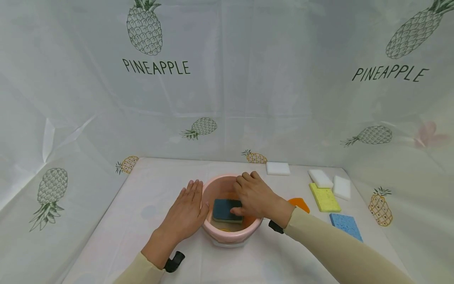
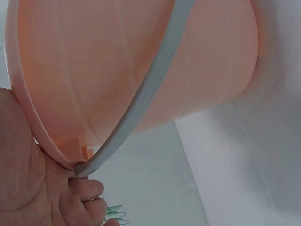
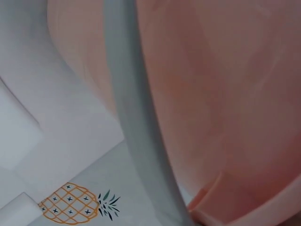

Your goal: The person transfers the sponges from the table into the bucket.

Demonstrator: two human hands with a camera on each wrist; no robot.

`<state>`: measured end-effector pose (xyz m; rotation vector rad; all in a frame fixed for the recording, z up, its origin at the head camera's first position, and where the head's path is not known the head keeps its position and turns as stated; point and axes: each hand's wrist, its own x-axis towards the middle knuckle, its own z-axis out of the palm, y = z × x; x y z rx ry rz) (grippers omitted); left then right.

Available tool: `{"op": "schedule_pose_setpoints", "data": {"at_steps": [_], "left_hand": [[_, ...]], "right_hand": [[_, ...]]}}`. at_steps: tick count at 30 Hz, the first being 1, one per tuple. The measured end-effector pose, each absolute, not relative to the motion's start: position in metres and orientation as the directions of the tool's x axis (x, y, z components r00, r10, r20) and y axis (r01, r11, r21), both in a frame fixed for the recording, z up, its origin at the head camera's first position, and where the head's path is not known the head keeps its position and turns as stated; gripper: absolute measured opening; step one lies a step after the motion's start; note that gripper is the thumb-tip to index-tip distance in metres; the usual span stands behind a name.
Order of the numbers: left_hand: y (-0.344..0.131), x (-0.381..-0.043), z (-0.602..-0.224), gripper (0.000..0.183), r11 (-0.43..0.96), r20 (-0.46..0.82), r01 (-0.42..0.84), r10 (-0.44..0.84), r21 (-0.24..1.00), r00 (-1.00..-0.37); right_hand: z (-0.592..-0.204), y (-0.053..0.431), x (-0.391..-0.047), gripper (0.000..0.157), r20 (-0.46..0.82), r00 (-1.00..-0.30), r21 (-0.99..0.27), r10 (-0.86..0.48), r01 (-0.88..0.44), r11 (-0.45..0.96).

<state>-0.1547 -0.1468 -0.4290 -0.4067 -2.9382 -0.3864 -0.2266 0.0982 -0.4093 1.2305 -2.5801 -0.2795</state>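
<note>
A pink bucket [image 1: 227,236] with a grey handle [image 2: 150,84] stands between my hands, and its handle hangs down the near side. Inside lies a sponge [image 1: 222,209], dark green on top with a pale yellow edge. My left hand [image 1: 184,213] rests against the bucket's left rim, fingers mostly straight in the head view. At the right rim, my right hand [image 1: 257,197] grips the bucket with curled fingers; its thumb reaches inside, over the sponge's right edge. Its fingertips are hidden, and the right wrist view shows mainly the bucket's side and handle.
Right of the bucket lie an orange piece [image 1: 299,204], a yellow sponge [image 1: 324,198] and a blue sponge [image 1: 346,226]. White blocks [image 1: 278,168] sit at the back and right of the table [image 1: 142,236]. A pineapple-printed sheet [image 1: 248,98] hangs behind and along both sides.
</note>
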Motion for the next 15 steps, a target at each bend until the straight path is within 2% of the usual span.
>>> {"op": "schedule_pose_setpoints", "data": {"at_steps": [4, 8, 11, 15], "left_hand": [[-0.147, -0.154, -0.429, 0.066, 0.930, 0.172, 0.280, 0.244, 0.238, -0.954], [-0.147, -0.154, -0.430, 0.066, 0.928, 0.172, 0.282, 0.244, 0.244, -0.954], [-0.146, -0.155, -0.431, 0.066, 0.926, 0.171, 0.281, 0.243, 0.253, -0.955], [-0.147, -0.154, -0.431, 0.066, 0.927, 0.167, 0.275, 0.238, 0.256, -0.957]], "right_hand": [[-0.407, 0.102, -0.224, 0.061, 0.216, -0.593, 0.264, -0.776, -0.730, 0.631], [-0.403, 0.115, -0.225, 0.040, 0.329, -0.560, 0.259, -0.760, -0.721, 0.643], [-0.398, 0.134, -0.229, 0.036, 0.398, -0.555, 0.250, -0.730, -0.700, 0.669], [-0.394, 0.164, -0.236, 0.042, 0.406, -0.624, 0.233, -0.667, -0.635, 0.736]]}}
